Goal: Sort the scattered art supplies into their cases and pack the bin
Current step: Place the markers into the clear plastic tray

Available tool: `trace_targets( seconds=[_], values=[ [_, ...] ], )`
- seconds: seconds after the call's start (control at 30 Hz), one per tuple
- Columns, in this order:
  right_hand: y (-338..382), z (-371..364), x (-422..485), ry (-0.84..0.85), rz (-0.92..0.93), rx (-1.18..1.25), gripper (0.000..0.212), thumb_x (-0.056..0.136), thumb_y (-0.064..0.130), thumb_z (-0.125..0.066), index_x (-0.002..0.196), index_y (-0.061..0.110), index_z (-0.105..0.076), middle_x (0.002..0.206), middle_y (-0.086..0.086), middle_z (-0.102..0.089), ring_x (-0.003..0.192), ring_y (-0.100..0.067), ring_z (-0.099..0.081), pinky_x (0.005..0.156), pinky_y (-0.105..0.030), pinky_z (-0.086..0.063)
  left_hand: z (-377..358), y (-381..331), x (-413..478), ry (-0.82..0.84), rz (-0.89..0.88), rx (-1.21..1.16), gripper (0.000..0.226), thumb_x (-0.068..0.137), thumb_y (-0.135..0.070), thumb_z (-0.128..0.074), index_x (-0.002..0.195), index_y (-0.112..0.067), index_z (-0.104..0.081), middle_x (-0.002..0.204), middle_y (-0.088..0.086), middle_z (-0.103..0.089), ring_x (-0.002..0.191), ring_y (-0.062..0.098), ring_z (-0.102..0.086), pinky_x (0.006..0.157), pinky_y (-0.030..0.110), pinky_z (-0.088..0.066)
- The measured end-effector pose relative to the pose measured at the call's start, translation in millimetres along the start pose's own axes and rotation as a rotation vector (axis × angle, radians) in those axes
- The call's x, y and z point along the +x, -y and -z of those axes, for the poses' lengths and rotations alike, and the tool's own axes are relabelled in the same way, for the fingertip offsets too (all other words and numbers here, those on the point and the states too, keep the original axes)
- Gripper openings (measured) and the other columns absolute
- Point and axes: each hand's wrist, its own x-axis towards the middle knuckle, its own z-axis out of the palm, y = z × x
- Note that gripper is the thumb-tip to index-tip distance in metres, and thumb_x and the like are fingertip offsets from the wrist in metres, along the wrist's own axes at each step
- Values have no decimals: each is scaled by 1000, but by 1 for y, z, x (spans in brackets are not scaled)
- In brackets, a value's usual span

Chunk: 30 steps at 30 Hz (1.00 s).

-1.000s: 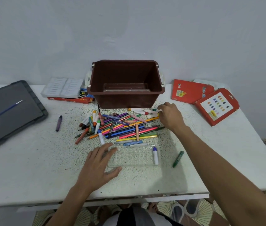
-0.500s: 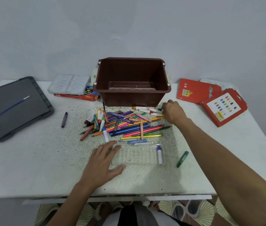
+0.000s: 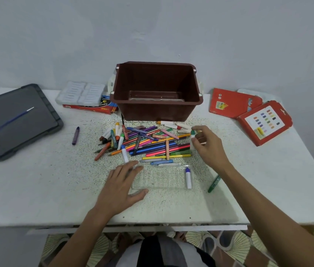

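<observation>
Dozens of markers and crayons (image 3: 148,145) lay heaped at the middle of the white counter (image 3: 36,189), with the brown bin (image 3: 158,112) standing just beyond them at twelve o'clock. At six o'clock from the heap sat a clear case (image 3: 163,180). The left grip (image 3: 121,187) rested flat on its nine o'clock end, fingers straight and spread, thumb along the near edge, clasping nothing. One blue-capped crayon (image 3: 188,178) lay inside the case at its three o'clock end. The right grip (image 3: 208,145) hovered at the heap's three o'clock edge, thumb and fingers pinched on a green-capped crayon (image 3: 192,133) (white body, mostly hidden by the fingers). A green crayon (image 3: 214,183) lay just beside the case at three o'clock, partly under the forearm. A purple crayon (image 3: 75,135) lay alone at nine o'clock from the heap, near a dark tray (image 3: 27,135) that carried a blue pen (image 3: 12,119). Red boxes (image 3: 233,103) lay at two o'clock.
</observation>
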Motion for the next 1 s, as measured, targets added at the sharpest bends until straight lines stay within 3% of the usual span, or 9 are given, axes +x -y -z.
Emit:
trace_targets(
  seconds=[0.2, 0.47, 0.67, 0.77, 0.9, 1.0],
  values=[
    [-11, -9, -55, 149, 7, 102, 34, 94, 9, -63, 121, 28, -60, 86, -1, -67, 77, -8, -65, 71, -19, -54, 2, -1, 0, 6, 1, 3, 70, 88, -65, -50, 141, -20, -49, 142, -2, -45, 122, 20, -47, 97, 39, -41],
    [-20, -17, -80, 200, 77, -84, 27, 94, 13, -63, 120, 21, -62, 90, 7, -65, 78, 0, -60, 68, -7, -46, 3, -2, 0, 25, 10, 21, 72, 88, -67, -46, 141, -19, -49, 142, -1, -45, 123, 22, -46, 99, 41, -40],
    [-22, -21, -78, 189, 158, -230, 30, 93, 10, -63, 123, 13, -64, 98, 3, -54, 77, -4, -54, 69, -5, -37, 2, -3, 0, 35, 19, 27, 73, 87, -67, -47, 142, -19, -48, 143, 0, -45, 123, 23, -47, 99, 42, -40],
    [-25, -24, -82, 193, 205, -307, 35, 93, 10, -62, 127, 10, -62, 98, 2, -49, 75, -9, -50, 69, -9, -33, 2, -4, -1, 33, 29, 31, 73, 87, -66, -48, 143, -18, -48, 143, 0, -45, 123, 24, -47, 99, 42, -40],
    [-29, -29, -86, 169, 256, -372, 26, 92, 13, -64, 117, 7, -68, 99, -2, -49, 78, -14, -50, 76, -22, -40, 3, -5, -1, 31, 30, 28, 74, 87, -66, -47, 143, -18, -48, 142, 1, -45, 122, 24, -47, 97, 43, -41],
    [-32, -31, -89, 153, 288, -405, 26, 91, 15, -64, 115, 7, -67, 99, -7, -51, 82, -21, -54, 77, -25, -43, 3, -6, -1, 34, 33, 28, 75, 87, -66, -47, 143, -18, -48, 142, 1, -45, 122, 24, -47, 97, 44, -42]
  ],
)
